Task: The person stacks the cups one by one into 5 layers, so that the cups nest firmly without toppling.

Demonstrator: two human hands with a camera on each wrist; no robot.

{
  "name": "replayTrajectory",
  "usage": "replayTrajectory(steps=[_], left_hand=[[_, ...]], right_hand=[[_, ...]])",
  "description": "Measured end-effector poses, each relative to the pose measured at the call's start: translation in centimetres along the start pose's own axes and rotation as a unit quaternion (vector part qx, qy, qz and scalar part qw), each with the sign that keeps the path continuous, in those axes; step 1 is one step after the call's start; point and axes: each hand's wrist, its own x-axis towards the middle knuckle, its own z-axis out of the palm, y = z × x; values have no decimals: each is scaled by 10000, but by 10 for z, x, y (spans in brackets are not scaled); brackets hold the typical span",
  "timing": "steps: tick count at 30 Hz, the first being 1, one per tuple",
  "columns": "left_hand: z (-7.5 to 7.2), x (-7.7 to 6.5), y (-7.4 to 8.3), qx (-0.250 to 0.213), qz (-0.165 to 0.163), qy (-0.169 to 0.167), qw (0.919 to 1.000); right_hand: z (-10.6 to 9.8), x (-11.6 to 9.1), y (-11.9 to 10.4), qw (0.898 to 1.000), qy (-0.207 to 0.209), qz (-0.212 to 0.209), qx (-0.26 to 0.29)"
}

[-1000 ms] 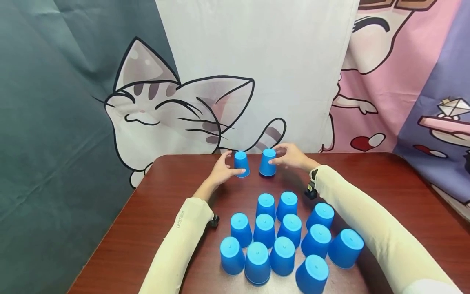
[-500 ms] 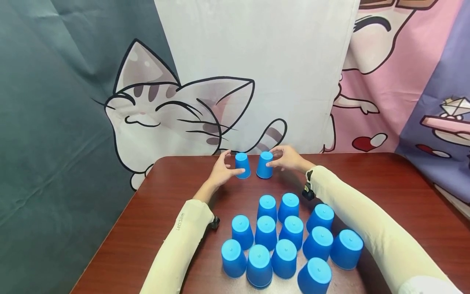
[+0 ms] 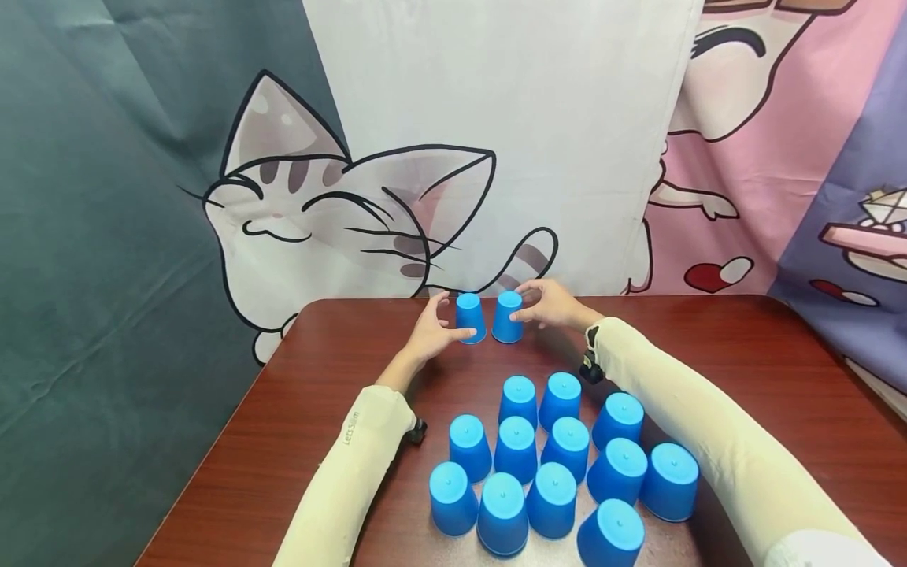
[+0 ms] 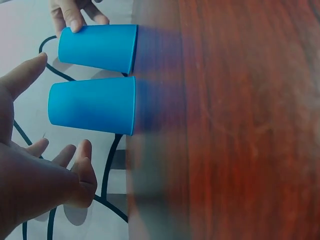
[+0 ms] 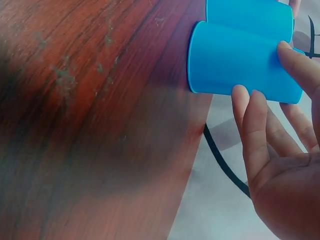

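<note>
Two blue plastic cups stand upside down side by side near the table's far edge, a narrow gap between them. My right hand [image 3: 555,305] pinches the right-hand cup [image 3: 506,319]; in the right wrist view its thumb lies on the wall of that cup [image 5: 245,65] and the fingertips meet its lower side. Around the left-hand cup [image 3: 468,315], my left hand [image 3: 434,331] is spread with thumb and fingers apart. The left wrist view shows space between the fingers of that hand [image 4: 45,180] and the cup's wall [image 4: 92,106].
Several more upturned blue cups stand nearer on the reddish-brown table [image 3: 283,457]: rows in the middle, with a loose group [image 3: 618,468] to the right beside my right forearm. A printed cloth backdrop [image 3: 595,157] hangs right behind the table's far edge.
My right hand has brought its cup left and down from slightly above the table to a place close beside the other cup. The left hand has stayed nearly still.
</note>
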Motion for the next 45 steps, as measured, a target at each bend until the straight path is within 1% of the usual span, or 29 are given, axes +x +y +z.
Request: replayTrajectory(steps=[6, 16, 21, 24, 26, 29, 31, 35, 39, 42, 45], left_hand=[[2, -4, -1, -11, 15, -24, 10000], [5, -5, -1, -34, 52, -38, 10000], [4, -7, -3, 6, 47, -55, 10000], [2, -9, -5, 17, 100, 55, 9999], [0, -10, -6, 12, 187, 189, 9996], [-3, -13, -4, -32, 330, 362, 9988], [-4, -14, -3, -18, 404, 411, 9983], [-3, -17, -1, 77, 503, 391, 9979], [-2, -21, 3, -12, 694, 288, 9972], [-3, -27, 8, -198, 788, 17, 9967], [-3, -32, 13, -262, 817, -345, 9957]], right_hand=[[1, -2, 1, 10000, -27, 31, 15], [-3, -6, 4, 9998, -177, -47, 56], [-8, -10, 7, 9996, -238, 52, 171], [-14, -16, 9, 9990, -333, 85, 279], [-18, -20, 10, 9986, -424, 47, 315], [-24, -25, 11, 9984, -450, -6, 334], [-27, -28, 10, 9983, -469, -71, 347], [-33, -35, 9, 9975, -572, -109, 409], [-40, -44, 9, 9967, -701, -189, 351], [-45, -52, 9, 9957, -836, -284, 287], [-50, -62, 8, 9932, -1047, -413, 289]])
